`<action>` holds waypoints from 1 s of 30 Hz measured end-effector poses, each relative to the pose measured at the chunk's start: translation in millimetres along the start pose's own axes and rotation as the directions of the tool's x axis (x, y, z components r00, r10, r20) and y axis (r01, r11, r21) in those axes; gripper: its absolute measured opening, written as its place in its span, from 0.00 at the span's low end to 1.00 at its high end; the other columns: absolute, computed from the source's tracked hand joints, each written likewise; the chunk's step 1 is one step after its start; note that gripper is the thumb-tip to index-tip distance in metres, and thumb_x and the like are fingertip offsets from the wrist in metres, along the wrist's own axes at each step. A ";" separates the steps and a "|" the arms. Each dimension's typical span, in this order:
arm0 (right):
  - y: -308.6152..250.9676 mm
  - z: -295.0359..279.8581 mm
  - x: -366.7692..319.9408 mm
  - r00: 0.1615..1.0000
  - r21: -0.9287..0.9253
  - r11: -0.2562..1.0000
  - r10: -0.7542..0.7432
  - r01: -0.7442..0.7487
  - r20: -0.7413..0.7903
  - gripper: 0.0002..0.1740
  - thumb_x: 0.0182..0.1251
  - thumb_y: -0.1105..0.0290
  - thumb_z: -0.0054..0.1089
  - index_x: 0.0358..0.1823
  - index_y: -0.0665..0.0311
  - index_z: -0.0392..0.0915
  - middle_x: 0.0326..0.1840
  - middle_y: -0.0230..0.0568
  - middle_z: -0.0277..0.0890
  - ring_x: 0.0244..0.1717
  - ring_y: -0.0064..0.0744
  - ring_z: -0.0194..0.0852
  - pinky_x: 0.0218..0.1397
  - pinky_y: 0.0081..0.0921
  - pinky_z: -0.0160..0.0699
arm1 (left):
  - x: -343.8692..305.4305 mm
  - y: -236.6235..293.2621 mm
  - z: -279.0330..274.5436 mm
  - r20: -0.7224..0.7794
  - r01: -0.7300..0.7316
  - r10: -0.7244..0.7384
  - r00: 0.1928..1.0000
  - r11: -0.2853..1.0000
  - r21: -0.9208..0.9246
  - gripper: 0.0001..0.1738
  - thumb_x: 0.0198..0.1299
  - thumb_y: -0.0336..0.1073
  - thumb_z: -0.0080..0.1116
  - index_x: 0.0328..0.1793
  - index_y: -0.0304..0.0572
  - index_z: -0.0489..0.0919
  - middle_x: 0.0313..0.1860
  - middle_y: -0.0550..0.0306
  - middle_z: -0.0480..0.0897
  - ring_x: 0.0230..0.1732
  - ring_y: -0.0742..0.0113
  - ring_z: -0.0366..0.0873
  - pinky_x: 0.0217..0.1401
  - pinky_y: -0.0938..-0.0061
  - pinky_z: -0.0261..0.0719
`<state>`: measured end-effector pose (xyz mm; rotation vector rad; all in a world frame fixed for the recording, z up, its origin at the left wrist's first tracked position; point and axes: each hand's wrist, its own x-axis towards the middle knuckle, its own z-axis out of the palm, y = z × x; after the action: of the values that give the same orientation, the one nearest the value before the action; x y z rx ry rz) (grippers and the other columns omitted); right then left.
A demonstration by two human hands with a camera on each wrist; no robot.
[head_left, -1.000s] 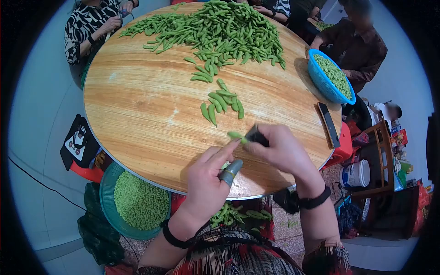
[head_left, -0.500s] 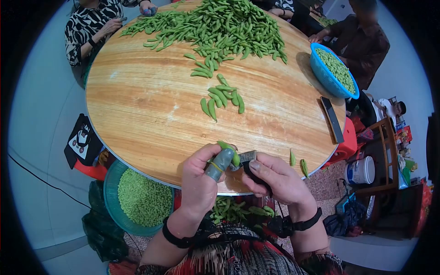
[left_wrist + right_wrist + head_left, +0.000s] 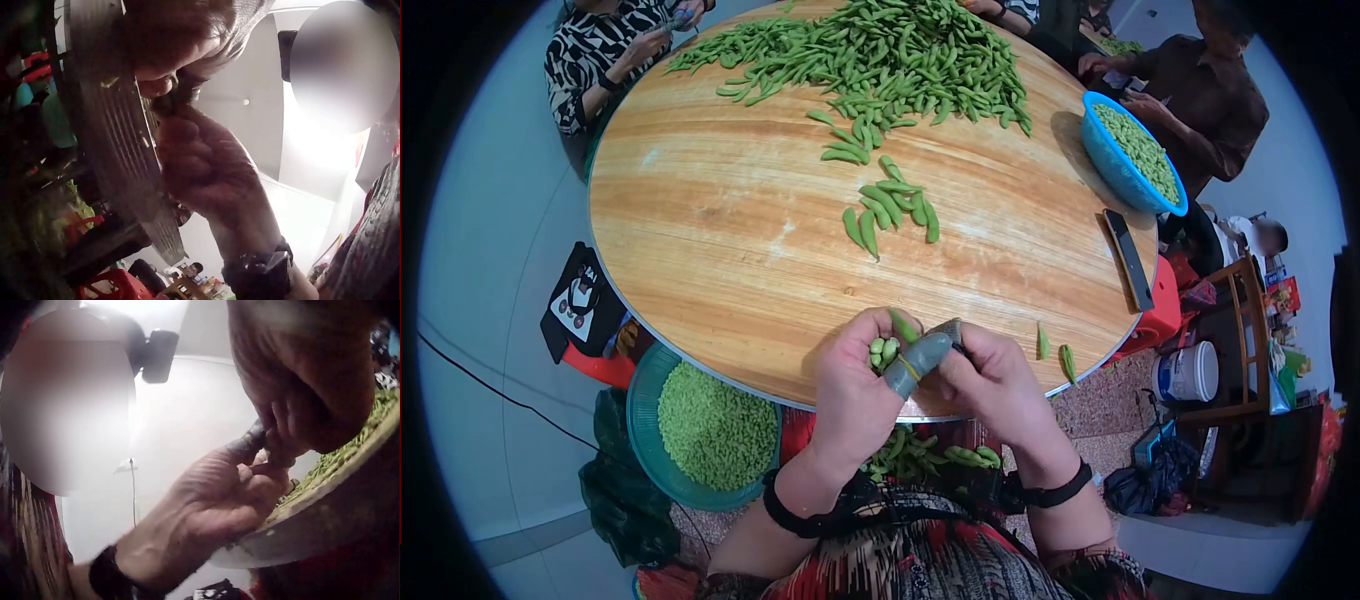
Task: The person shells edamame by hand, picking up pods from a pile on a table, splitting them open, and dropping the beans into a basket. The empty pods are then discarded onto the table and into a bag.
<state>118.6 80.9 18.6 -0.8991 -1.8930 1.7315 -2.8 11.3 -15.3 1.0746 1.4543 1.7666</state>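
Near the table's front edge, my left hand point(image 3: 845, 390) pinches a green soybean pod point(image 3: 904, 325) under its thumb. A grey-green sleeve point(image 3: 918, 362) with a yellow band covers that thumb. Several pale shelled beans point(image 3: 883, 352) lie in the curl of the left fingers. My right hand point(image 3: 1005, 390) is close against the left thumb, its fingers curled at the pod's other end. A grey textured cover point(image 3: 946, 328) shows at its fingertips. Both wrist views show the hands meeting, with the pod mostly hidden.
Soybean pods form a large pile point(image 3: 900, 60), with a smaller group point(image 3: 890, 210) nearer. A blue basin point(image 3: 1115, 165) of beans and a phone point(image 3: 1128, 260) are at the right; two pods point(image 3: 1067, 363) lie near the edge. A green basket point(image 3: 640, 430) of beans stands below left.
Two pods or husks have appeared at the right edge since a second ago. The right hand has come back to the left, and the hands have closed together; beans now show in the left hand.
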 end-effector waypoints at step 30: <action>-22.0 -37.6 19.7 0.886 0.371 0.825 0.299 -0.427 0.355 0.06 0.66 0.70 0.49 0.36 0.65 0.71 0.17 0.25 0.63 0.12 0.11 0.51 0.13 0.10 0.45 | 4.4 20.4 -9.2 0.320 0.495 -0.404 0.857 0.469 -0.731 0.13 0.59 0.25 0.54 0.51 0.34 0.76 0.32 0.63 0.76 0.27 0.83 0.67 0.23 0.90 0.60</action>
<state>126.8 121.2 43.1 -0.9121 -1.4290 2.5135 -12.1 6.2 4.8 0.2345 0.6045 1.6254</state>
